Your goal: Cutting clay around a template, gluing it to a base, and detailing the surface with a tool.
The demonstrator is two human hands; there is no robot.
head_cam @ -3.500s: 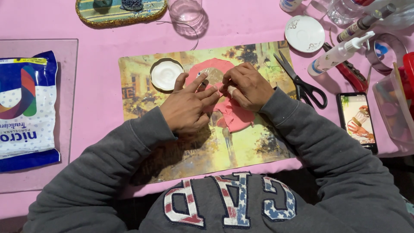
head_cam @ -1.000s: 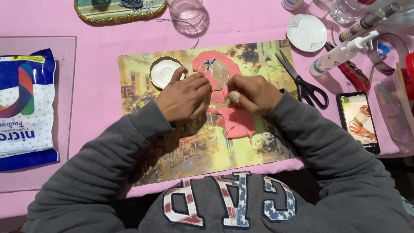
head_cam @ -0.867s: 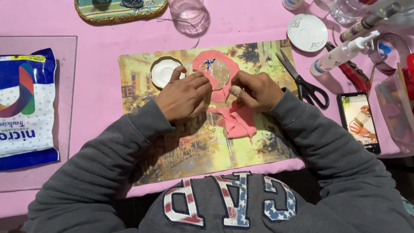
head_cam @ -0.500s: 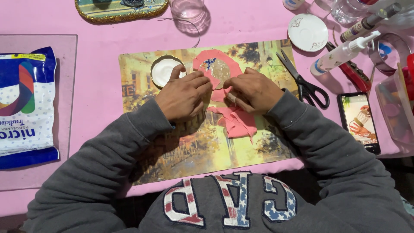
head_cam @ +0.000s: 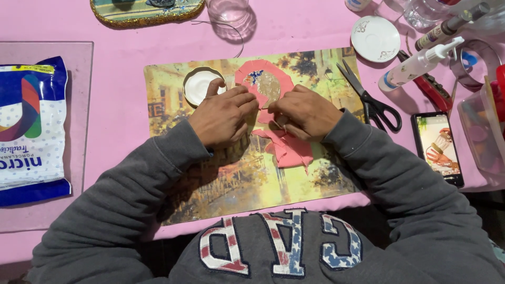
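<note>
A: Where's the pink clay sheet (head_cam: 265, 87)?
B: On the painted placemat (head_cam: 315, 179), just beside the white-filled tin (head_cam: 202, 85).
A: Grip?
B: Your left hand (head_cam: 223, 115) and right hand (head_cam: 305, 113) both pinch its lower edge.

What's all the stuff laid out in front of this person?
Pink sheet: one, on the mat's middle, under both hands.
Pink scraps: a few, below the right hand.
Mat: one, a painted street scene, mid-table.
Tin: one, gold-rimmed, white inside, by the left hand.
Scissors: one, black-handled, on the mat's right edge.
Saucer: one, white, upper right.
Pump bottle: one, white, right.
Phone: one, screen lit, right.
Bag: one, blue and white, left.
Glass: one, clear, top.
Tablecloth: one, pink.
Left hand: on the sheet.
Right hand: on the sheet.
</note>
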